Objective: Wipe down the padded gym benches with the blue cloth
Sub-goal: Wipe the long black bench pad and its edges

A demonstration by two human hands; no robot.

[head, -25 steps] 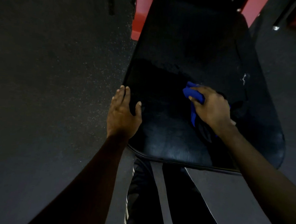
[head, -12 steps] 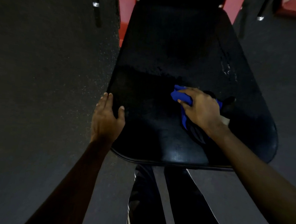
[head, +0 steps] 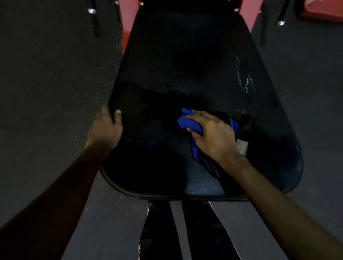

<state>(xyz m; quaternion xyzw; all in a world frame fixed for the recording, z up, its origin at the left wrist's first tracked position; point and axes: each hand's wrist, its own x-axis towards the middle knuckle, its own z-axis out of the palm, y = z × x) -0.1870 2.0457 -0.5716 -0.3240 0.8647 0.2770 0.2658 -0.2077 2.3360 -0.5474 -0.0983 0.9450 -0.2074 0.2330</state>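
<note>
A black padded bench pad [head: 181, 59] fills the middle of the view, wide at its near end. My right hand [head: 212, 136] presses the bunched blue cloth [head: 188, 123] flat onto the pad, right of its centre; most of the cloth is hidden under the palm. My left hand [head: 106, 127] grips the pad's left edge, thumb on top and fingers curled under the side. A cracked, whitish patch [head: 244, 80] marks the pad's right side, beyond the cloth.
Red frame parts [head: 125, 15] flank the pad's far end, and a red piece [head: 333, 9] sits at the top right corner. Thin black metal legs [head: 93, 12] stand to the far left and right. Dark speckled rubber floor [head: 38, 69] surrounds the bench. My dark trousers show below the pad.
My left hand has gone from lying flat on the pad's left edge to gripping it, fingers wrapped under. The right hand with the cloth stays at about the same spot on the pad.
</note>
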